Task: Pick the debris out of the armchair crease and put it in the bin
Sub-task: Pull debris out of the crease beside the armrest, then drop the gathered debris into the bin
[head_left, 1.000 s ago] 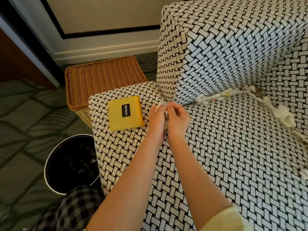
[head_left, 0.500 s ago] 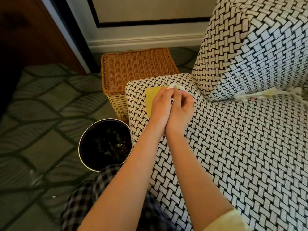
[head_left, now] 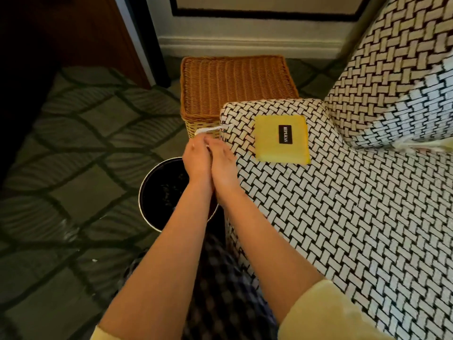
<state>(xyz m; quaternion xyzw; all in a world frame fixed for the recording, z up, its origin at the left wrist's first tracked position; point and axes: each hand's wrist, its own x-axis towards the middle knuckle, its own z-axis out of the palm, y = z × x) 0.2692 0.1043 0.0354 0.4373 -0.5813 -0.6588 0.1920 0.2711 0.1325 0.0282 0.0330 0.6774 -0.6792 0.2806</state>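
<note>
My left hand [head_left: 197, 160] and my right hand [head_left: 221, 161] are pressed together over the far rim of the round black bin [head_left: 157, 195] on the floor, just left of the armchair. Between them they pinch a strip of white paper debris [head_left: 212, 130], which sticks out past the fingertips. The armchair [head_left: 343, 217] has a black-and-white woven cover. More pale debris [head_left: 416, 144] shows in the crease under the back cushion at the right edge.
A yellow pad [head_left: 282, 141] with a black label lies on the seat's near-left corner. A wicker basket [head_left: 235, 82] stands behind the bin against the armchair. Patterned green carpet [head_left: 73, 168] covers the floor on the left. My checked trouser leg is below the bin.
Both hands have carried the white debris leftwards off the armchair seat to above the bin. The view has swung left, uncovering the yellow pad.
</note>
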